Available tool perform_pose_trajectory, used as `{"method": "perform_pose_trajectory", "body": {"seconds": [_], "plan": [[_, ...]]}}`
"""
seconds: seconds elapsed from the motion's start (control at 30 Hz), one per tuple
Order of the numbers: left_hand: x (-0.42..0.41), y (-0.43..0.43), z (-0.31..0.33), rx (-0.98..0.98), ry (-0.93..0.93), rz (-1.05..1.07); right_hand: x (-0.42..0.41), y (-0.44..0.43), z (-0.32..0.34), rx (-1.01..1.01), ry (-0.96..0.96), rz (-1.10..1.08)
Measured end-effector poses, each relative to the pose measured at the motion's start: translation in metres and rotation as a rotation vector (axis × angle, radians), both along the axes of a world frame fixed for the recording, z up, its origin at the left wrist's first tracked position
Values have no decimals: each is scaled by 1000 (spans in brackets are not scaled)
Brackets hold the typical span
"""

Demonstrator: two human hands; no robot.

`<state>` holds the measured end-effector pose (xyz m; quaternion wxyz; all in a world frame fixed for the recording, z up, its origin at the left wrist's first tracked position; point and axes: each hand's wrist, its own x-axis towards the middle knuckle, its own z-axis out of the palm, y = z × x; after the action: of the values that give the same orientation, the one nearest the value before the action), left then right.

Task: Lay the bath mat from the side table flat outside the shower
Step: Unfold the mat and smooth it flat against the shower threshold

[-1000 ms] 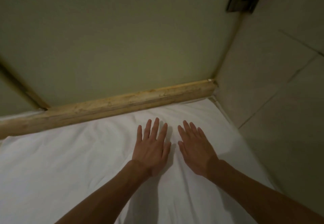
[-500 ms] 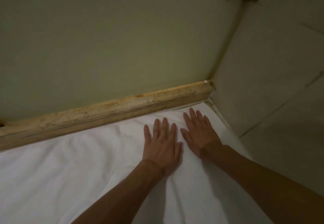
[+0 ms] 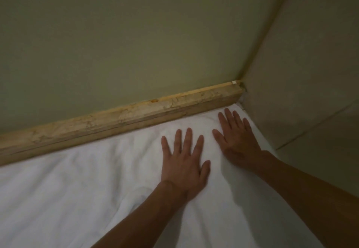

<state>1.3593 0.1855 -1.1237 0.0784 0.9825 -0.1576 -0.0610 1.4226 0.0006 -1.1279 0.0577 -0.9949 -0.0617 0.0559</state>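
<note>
The white bath mat (image 3: 68, 199) is spread across the floor and fills the lower part of the view, with soft wrinkles at its left and middle. Its far edge runs along a worn beige stone curb (image 3: 120, 119), touching it or just beside it. The left hand (image 3: 184, 162) lies palm down on the mat right of centre, fingers straight and spread, gripping nothing. Just beside it, nearer the curb, the right hand (image 3: 237, 139) also presses flat on the mat with straight fingers, its fingertips close to the mat's far right corner. That corner sits where the curb meets the tiled wall (image 3: 310, 72).
</note>
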Motion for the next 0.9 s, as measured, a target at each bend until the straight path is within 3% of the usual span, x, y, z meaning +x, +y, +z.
{"method": "perform_pose_trajectory", "body": {"seconds": [0.17,0.3,0.5,0.9], "plan": [[8,-5,3,7,-32,-28,-4,8,7,-28,-30,26],[21,-18,6,-37,-54,-46,-16,24,12,-53,-129,210],[35,-14,-4,29,-33,-7,-16,20,5,-37,-159,204],[19,43,-4,-33,-57,123,-13,19,1,-34,-126,164]]}}
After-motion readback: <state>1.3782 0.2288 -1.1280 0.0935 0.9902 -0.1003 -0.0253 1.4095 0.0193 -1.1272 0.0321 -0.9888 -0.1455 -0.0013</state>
